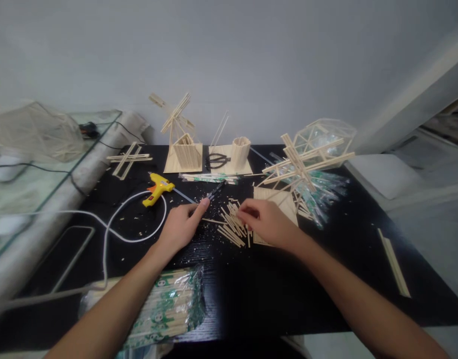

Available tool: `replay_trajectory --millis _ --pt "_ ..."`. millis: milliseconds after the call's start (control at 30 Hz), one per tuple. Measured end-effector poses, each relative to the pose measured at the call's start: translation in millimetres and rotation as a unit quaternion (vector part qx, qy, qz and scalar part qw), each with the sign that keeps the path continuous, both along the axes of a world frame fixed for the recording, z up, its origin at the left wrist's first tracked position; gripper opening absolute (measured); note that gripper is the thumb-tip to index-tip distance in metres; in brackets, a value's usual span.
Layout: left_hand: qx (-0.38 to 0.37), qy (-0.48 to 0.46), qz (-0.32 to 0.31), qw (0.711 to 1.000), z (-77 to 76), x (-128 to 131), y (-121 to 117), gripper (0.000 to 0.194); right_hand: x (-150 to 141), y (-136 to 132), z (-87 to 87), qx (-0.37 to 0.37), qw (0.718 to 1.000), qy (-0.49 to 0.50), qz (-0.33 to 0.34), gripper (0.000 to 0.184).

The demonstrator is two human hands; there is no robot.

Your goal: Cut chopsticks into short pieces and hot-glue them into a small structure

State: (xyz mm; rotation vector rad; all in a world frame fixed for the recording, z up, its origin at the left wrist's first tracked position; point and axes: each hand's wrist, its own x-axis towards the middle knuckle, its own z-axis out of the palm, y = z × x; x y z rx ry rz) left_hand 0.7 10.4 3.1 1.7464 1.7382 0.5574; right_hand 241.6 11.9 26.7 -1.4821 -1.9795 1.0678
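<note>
My left hand [182, 223] is closed around a slim dark tool [216, 189], its tip pointing away to the right; the exact kind is unclear. A thin wooden stick [213, 221] runs from beside this hand towards a heap of short cut sticks [231, 230]. Over the right edge of that heap, my right hand [269, 222] has its thumb and fingers pinched together. What they hold, if anything, is too small to make out. Under this hand lies a wooden board [288, 205] with a stick windmill frame [299, 164] at its back.
A yellow glue gun [157, 189] lies left, its white cable [112, 228] looping nearby. Behind stand a stick windmill [187, 152] and a stick cylinder [240, 152] beside black-handled scissors [218, 160]. Bagged chopsticks [169, 304] lie in front, more plastic wrappers [320, 197] right.
</note>
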Motion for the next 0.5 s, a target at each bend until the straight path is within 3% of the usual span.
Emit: replay_trajectory --millis 167,267,367,500 --pt "0.029 -0.038 -0.013 0.999 -6.1 -2 0 0.064 57 -37 -3.7 -0.131 0.990 -0.030 0.044 0.020" --pt "0.028 -0.079 -0.040 0.996 -8.6 -3 0 0.062 104 -54 -10.0 -0.175 0.983 -0.005 -0.052 0.031" --pt "0.034 -0.107 -0.058 0.992 -10.3 -3 0 0.061 145 -61 -16.2 -0.132 0.976 -0.010 -0.172 0.037" --pt "0.044 -0.109 -0.053 0.992 -10.8 -4 1 0.058 170 -50 -20.3 -0.011 0.951 -0.093 -0.295 0.021"
